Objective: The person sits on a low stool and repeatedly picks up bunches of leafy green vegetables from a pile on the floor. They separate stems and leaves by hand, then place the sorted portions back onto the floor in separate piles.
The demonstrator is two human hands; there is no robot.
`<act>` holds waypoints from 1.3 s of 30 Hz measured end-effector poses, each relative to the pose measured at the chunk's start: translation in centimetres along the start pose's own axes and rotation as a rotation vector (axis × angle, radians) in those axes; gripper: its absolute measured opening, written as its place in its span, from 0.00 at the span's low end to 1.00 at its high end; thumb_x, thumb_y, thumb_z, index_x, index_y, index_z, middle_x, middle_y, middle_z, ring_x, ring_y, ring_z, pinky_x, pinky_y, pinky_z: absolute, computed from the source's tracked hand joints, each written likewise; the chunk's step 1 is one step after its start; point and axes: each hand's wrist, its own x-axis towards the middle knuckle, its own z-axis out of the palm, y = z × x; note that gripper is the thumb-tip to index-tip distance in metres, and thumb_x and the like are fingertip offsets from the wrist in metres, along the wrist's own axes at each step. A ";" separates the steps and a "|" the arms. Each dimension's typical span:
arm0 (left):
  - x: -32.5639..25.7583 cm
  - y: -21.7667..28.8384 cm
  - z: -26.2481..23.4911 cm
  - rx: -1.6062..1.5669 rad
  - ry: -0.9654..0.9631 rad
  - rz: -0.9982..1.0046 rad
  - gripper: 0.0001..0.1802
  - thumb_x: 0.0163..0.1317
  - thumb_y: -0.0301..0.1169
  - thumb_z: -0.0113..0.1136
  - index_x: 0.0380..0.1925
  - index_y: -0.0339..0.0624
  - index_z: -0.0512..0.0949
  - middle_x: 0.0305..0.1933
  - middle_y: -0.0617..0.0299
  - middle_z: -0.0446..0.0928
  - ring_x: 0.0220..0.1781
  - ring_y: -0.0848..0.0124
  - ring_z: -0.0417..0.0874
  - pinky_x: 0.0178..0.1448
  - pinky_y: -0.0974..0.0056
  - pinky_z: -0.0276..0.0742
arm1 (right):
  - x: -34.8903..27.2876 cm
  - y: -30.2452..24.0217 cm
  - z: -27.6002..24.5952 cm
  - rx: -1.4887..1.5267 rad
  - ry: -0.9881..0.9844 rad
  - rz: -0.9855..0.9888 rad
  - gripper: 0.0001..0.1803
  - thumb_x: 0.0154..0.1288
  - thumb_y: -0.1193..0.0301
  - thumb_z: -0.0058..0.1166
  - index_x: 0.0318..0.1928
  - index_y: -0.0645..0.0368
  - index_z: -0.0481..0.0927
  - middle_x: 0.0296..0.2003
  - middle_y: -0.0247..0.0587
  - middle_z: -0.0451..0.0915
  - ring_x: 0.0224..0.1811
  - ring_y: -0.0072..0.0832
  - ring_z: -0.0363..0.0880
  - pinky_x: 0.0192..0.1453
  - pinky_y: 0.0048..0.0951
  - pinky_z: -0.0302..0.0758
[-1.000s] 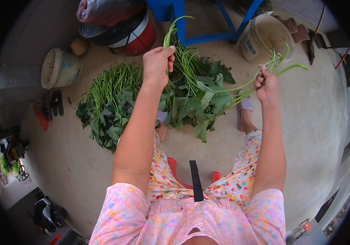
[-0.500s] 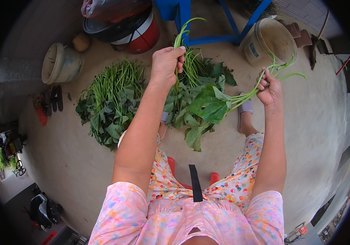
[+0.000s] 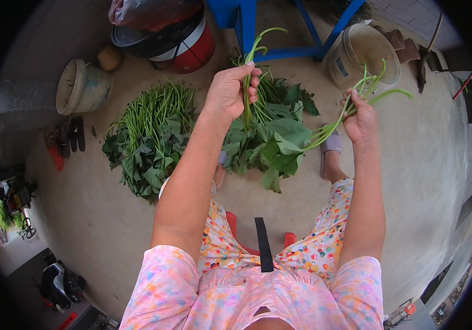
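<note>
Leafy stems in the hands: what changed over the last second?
The left hand drew in nearer the right hand, the leafy stems bunching between them. Both hands keep their grip. The pile of greens on the floor lies unchanged.

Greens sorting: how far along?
Done: a pile of greens lies on the floor at left. In hand: left hand grips a leafy stem; right hand holds bare stems. Left: the leafy heap between them.
</note>
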 end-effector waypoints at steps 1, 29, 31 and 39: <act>0.0 -0.1 0.1 -0.026 -0.024 -0.013 0.11 0.59 0.33 0.51 0.30 0.34 0.74 0.22 0.63 0.69 0.20 0.75 0.65 0.26 0.70 0.63 | -0.1 0.1 0.1 -0.006 -0.013 0.008 0.06 0.62 0.70 0.49 0.33 0.58 0.74 0.24 0.30 0.73 0.24 0.21 0.69 0.22 0.22 0.61; -0.7 -6.8 4.8 0.235 -0.135 0.017 0.05 0.52 0.25 0.60 0.25 0.32 0.78 0.21 0.62 0.76 0.18 0.78 0.71 0.22 0.74 0.66 | -2.3 4.0 5.5 -0.116 -0.017 0.047 0.10 0.58 0.65 0.56 0.28 0.56 0.72 0.16 0.26 0.65 0.11 0.13 0.58 0.11 0.14 0.51; -0.9 -6.9 5.3 0.225 -0.128 0.009 0.05 0.53 0.24 0.59 0.26 0.32 0.79 0.22 0.61 0.78 0.18 0.79 0.71 0.21 0.75 0.64 | -2.3 4.3 5.7 -0.096 0.019 0.030 0.10 0.56 0.65 0.57 0.30 0.57 0.73 0.17 0.27 0.66 0.13 0.13 0.60 0.11 0.14 0.52; -0.3 -7.1 5.0 0.287 -0.136 -0.018 0.07 0.53 0.27 0.60 0.26 0.32 0.77 0.22 0.61 0.75 0.19 0.75 0.72 0.24 0.73 0.67 | -2.8 4.3 5.8 -0.131 -0.055 -0.014 0.06 0.54 0.72 0.59 0.30 0.57 0.74 0.18 0.26 0.68 0.16 0.13 0.63 0.12 0.13 0.54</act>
